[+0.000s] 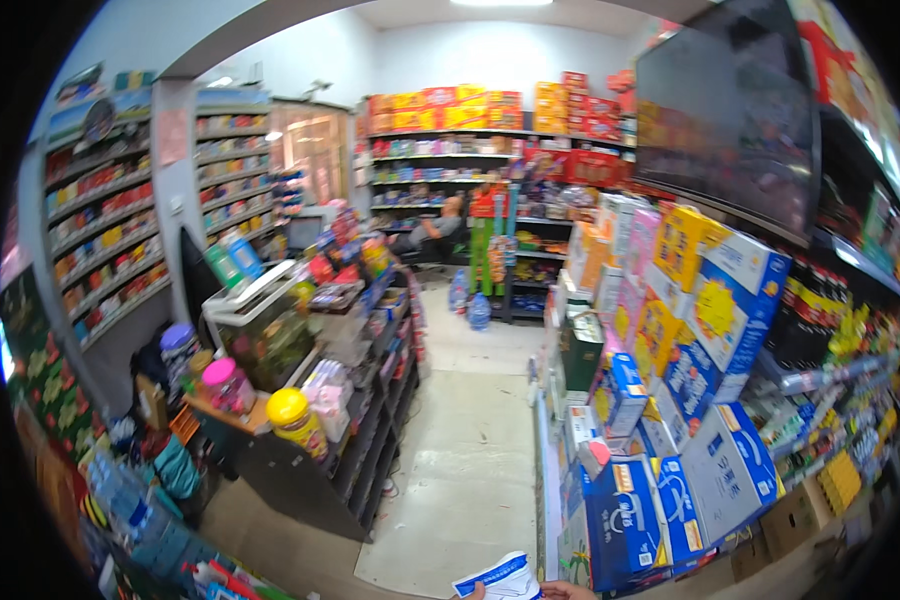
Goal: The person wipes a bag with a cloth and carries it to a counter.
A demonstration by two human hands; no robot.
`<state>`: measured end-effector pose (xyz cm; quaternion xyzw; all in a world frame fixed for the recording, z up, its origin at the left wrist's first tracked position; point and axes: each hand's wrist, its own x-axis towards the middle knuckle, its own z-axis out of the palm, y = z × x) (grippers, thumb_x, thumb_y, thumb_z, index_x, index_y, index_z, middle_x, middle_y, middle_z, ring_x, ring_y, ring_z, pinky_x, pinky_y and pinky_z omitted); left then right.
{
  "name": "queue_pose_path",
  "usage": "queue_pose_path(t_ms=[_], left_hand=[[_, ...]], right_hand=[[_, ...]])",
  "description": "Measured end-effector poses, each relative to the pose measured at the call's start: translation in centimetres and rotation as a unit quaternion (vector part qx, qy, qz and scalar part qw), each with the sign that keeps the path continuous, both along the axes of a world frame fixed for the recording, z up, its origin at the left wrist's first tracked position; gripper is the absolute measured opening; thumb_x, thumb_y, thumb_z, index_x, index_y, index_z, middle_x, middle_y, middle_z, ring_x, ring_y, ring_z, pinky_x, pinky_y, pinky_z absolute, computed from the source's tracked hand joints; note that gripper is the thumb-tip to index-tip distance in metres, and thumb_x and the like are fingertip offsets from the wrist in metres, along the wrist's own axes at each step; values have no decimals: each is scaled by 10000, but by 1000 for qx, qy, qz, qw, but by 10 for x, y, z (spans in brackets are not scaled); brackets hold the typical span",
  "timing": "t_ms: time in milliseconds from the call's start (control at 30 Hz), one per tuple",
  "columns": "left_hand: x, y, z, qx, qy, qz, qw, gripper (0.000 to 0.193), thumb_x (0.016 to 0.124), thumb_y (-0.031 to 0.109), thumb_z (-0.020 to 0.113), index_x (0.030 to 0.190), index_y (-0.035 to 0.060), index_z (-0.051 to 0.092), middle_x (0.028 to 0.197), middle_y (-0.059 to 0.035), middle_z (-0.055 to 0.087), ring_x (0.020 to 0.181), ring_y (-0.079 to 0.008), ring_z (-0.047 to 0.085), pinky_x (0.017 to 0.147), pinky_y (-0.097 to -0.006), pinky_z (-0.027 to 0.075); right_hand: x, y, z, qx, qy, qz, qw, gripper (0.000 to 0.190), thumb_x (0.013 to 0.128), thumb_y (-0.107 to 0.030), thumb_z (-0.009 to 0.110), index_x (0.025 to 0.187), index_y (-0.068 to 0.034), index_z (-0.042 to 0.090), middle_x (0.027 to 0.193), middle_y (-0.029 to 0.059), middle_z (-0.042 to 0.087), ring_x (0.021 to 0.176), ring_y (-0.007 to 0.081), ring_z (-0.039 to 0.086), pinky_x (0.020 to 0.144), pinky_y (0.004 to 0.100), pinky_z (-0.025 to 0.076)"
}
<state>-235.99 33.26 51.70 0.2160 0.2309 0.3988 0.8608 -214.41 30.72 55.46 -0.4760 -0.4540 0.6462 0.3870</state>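
Note:
A white and blue printed packet (504, 576) shows at the bottom edge, its lower part cut off by the picture's rim. The thumb of my left hand (478, 592) presses on its left side. Fingers of my right hand (568, 591) are at its lower right corner. Most of both hands is out of view below. Beyond the packet runs the pale floor of a shop aisle (472, 480). Stacked blue and white cartons (624, 517) stand just right of my right hand.
A dark counter shelf (300, 480) flanks the aisle on the left, bearing a fish tank (270, 337) and a yellow-lidded jar (294, 420). Drink cartons (735, 300) rise on the right beneath a large screen (727, 120). A person (439, 225) sits at the back near water bottles (479, 311).

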Motion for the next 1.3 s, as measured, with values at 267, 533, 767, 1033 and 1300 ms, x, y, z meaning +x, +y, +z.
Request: queue_pose_path(t_ms=[267,533,767,1033,1300], left_hand=[[67,48,36,63,237,39,969,413,901,325,457,1113,-25,509,1092,-117,571,1010,-216,532,899,-330,392],[196,47,60,151,319,-64,934,414,900,329,459,1102,-27,517,1075,-117,577,994,-213,536,883,-326,398],[236,42,60,167,351,-72,919,414,899,331,461,1092,-30,523,1060,-116,583,980,-210,540,869,-323,403],[218,43,45,159,362,-67,916,416,898,335,464,1081,-32,531,1043,-116,590,965,-207,544,852,-318,409],[134,45,32,134,401,29,906,417,897,338,466,1070,-34,539,1026,-115,597,949,-203,548,836,-314,415]], right_hand=[[118,-18,-12,82,-240,-16,967,328,780,-298,622,963,-25,609,856,125,635,762,198,589,678,303,464],[248,-131,-137,-50,-123,-331,934,233,768,-265,604,734,-35,596,653,34,597,597,110,567,533,255,439],[291,-197,-224,-239,-55,-427,870,380,817,-382,559,718,-19,613,655,58,595,542,141,557,506,264,458],[302,-295,-447,-189,-398,-154,884,390,825,-430,496,900,-64,609,816,86,617,679,186,567,599,326,455],[311,-271,-396,-236,-481,-74,841,377,849,-396,468,994,-67,581,943,115,591,851,244,532,730,362,437]])
